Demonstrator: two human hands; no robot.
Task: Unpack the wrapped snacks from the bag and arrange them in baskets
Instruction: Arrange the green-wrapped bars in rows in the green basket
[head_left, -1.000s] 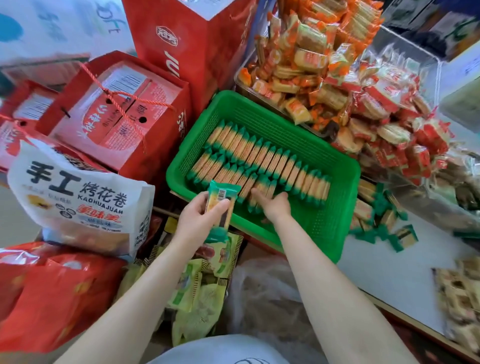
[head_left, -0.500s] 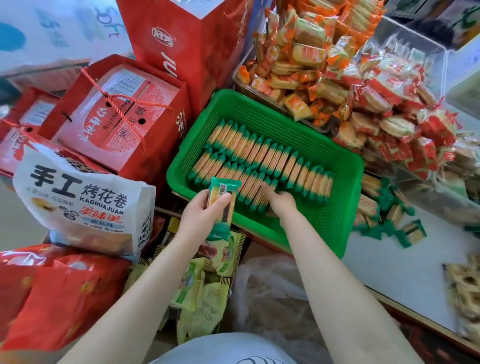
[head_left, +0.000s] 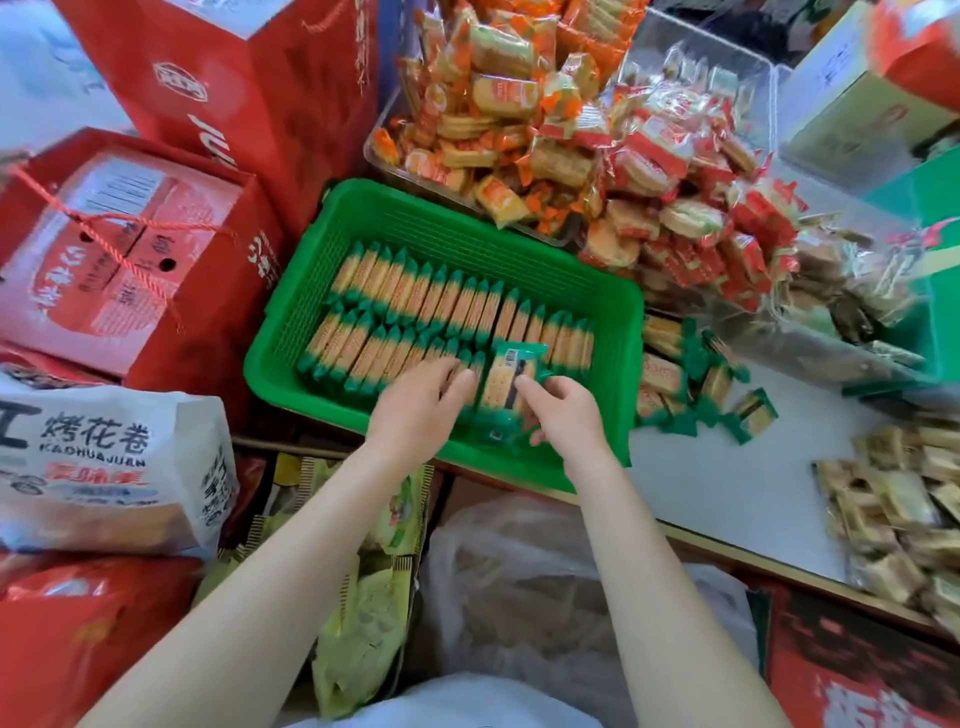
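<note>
Green basket (head_left: 613, 332) at table's (head_left: 737, 467) left edge, centre of scene. Inside, 2 rows of green-wrapped cracker packs (head_left: 447, 312) standing on edge, far row and near row. Left hand (head_left: 415, 405) rests on near row, fingers extended together against packs. Right hand (head_left: 563, 410) pinches single cracker pack (head_left: 506, 384) by its right side, at near row's right end. Loose green packs (head_left: 696, 384) on table right of basket.

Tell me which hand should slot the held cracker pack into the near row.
Right. The right hand already pinches the cracker pack over the green basket, beside the near row's gap. The left hand only rests on the packs there.
</note>
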